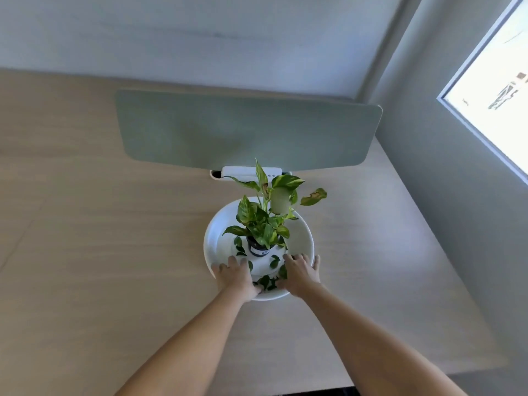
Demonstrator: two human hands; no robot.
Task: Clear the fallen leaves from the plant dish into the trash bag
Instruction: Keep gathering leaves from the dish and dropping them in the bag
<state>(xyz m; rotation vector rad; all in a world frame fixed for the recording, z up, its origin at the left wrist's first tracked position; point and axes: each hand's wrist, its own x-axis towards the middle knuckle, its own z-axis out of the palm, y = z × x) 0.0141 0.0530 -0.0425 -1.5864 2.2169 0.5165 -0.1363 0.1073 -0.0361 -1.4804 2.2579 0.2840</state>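
Observation:
A round white dish (303, 235) sits on the wooden desk and holds a small potted plant (261, 221) in a black pot. Several fallen green leaves (268, 282) lie in the dish, most bunched near its front rim, others scattered around the pot. My left hand (235, 277) rests palm down on the front left of the dish, fingers spread. On the front right, my right hand (300, 271) lies the same way. The leaf pile sits between the two hands, touching both. No trash bag is in view.
A grey-green divider panel (245, 130) stands behind the dish, with a white clamp (243, 170) at its base. The desk (100, 238) ends at the wall on the right, where a window (491, 90) is set.

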